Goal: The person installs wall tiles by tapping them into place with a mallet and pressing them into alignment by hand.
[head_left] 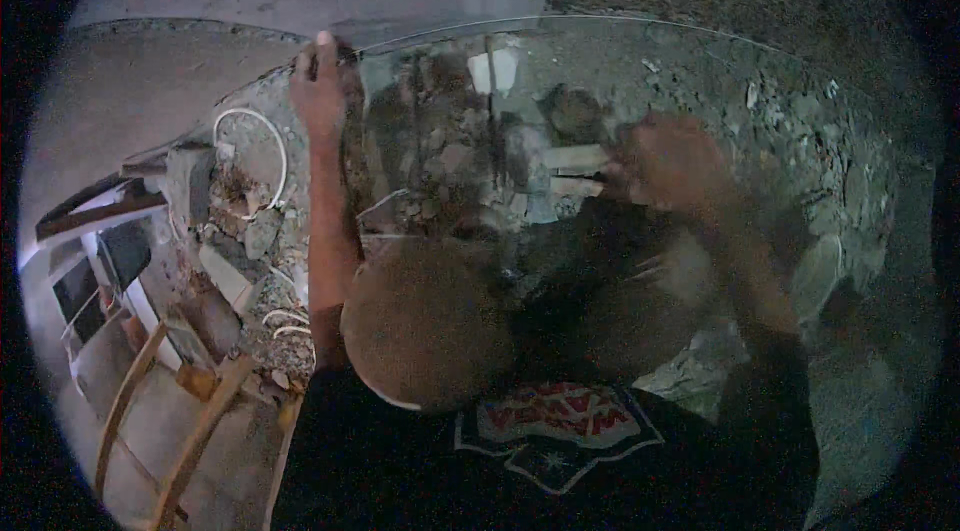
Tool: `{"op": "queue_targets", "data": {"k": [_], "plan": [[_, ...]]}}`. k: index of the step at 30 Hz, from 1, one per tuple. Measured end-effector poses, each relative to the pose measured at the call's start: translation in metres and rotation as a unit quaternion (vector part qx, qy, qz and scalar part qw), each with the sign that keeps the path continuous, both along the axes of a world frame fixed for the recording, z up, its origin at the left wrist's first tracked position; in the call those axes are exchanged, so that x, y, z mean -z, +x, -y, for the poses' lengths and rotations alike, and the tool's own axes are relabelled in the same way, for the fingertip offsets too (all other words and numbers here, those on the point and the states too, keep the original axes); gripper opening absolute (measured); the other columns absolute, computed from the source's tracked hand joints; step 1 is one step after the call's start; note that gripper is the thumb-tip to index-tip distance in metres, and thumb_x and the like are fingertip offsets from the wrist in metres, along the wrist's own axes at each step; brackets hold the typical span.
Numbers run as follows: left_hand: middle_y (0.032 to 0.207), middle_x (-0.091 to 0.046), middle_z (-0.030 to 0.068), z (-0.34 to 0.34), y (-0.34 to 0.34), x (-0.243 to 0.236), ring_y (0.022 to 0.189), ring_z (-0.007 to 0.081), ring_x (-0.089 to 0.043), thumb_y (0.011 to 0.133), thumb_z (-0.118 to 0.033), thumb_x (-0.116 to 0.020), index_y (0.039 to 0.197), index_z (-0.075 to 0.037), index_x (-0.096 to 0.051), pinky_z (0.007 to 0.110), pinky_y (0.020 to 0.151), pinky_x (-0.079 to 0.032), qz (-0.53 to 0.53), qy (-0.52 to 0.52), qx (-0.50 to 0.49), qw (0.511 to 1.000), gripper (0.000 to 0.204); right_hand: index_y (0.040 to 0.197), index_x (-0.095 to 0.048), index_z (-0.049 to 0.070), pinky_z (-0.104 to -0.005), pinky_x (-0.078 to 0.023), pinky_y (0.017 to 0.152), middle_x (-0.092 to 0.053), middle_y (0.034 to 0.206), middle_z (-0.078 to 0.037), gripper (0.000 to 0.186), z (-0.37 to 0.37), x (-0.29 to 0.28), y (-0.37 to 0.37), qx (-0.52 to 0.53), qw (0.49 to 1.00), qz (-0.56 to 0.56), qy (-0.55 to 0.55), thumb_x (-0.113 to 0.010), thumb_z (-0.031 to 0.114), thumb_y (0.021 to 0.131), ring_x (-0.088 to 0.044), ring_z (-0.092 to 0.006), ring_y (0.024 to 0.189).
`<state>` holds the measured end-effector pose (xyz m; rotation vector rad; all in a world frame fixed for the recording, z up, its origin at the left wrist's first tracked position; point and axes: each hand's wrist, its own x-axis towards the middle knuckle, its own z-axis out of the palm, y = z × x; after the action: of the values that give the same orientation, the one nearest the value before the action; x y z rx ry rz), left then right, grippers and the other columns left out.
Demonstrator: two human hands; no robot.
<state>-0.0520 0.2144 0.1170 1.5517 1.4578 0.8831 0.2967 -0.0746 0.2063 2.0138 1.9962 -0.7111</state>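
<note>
My left hand (322, 96) is at the far left, with the arm stretched forward. One finger points up while the others curl over the top of a dark upright piece (352, 156); what exactly it is, I cannot tell. My right hand (668, 163) is smeared by motion, its fingers drawn together beside two pale, flat bars (574, 158). Whether it holds them or something else is unclear. Between the hands lies broken rubble (445, 156) with grey and brown lumps. A white piece (493, 71) sits behind it.
My bent knee (428, 321) is close below the rubble. At left are a white looped cable (283, 166), a concrete block (188, 181) and a wooden chair-like frame (205, 431). A thin pale line (590, 19) crosses behind; rough ground (780, 101) lies at right.
</note>
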Motion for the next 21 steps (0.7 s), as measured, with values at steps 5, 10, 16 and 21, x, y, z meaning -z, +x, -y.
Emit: {"op": "queue_targets", "data": {"k": [5, 10, 16, 21], "plan": [[0.09, -0.069, 0.0094, 0.003, -0.002, 0.015, 0.081, 0.0194, -0.061, 0.096, -0.063, -0.064, 0.12, 0.003, -0.07, 0.038, 0.075, -0.05, -0.091, 0.072, -0.042, 0.992, 0.071, 0.098, -0.075, 0.006, -0.0505, -0.053, 0.082, -0.069, 0.091, -0.018, 0.037, -0.013, 0.014, 0.018, -0.051, 0.985, 0.003, 0.167, -0.075, 0.042, 0.089, -0.068, -0.04, 0.09], [0.09, -0.072, 0.0139, 0.0, -0.007, 0.038, 0.082, 0.0241, -0.063, 0.095, -0.066, -0.064, 0.118, 0.001, -0.073, 0.043, 0.077, -0.05, -0.032, -0.005, -0.057, 0.998, 0.072, 0.104, -0.074, 0.008, -0.0512, -0.053, 0.085, -0.069, 0.095, -0.018, 0.042, -0.012, 0.003, 0.001, -0.014, 0.997, 0.017, 0.073, -0.075, 0.047, 0.09, -0.068, -0.0382, 0.093], [0.084, -0.071, 0.0147, 0.001, -0.007, 0.026, 0.079, 0.0236, -0.061, 0.096, -0.068, -0.061, 0.105, 0.003, -0.077, 0.043, 0.076, -0.048, -0.078, 0.022, -0.056, 0.995, 0.073, 0.112, -0.072, 0.006, -0.0524, -0.054, 0.089, -0.07, 0.097, -0.019, 0.05, -0.004, 0.005, -0.003, -0.008, 1.0, 0.004, 0.007, -0.073, 0.051, 0.091, -0.069, -0.0396, 0.099], [0.086, -0.073, 0.0148, -0.008, 0.005, 0.024, 0.08, 0.0223, -0.062, 0.095, -0.074, -0.057, 0.107, 0.003, -0.078, 0.041, 0.076, -0.048, -0.038, 0.014, -0.028, 0.999, 0.08, 0.113, -0.071, 0.004, -0.0511, -0.057, 0.084, -0.07, 0.087, -0.02, 0.055, -0.007, -0.004, 0.012, -0.015, 0.999, 0.021, 0.029, -0.072, 0.054, 0.091, -0.071, -0.0407, 0.088]]}}
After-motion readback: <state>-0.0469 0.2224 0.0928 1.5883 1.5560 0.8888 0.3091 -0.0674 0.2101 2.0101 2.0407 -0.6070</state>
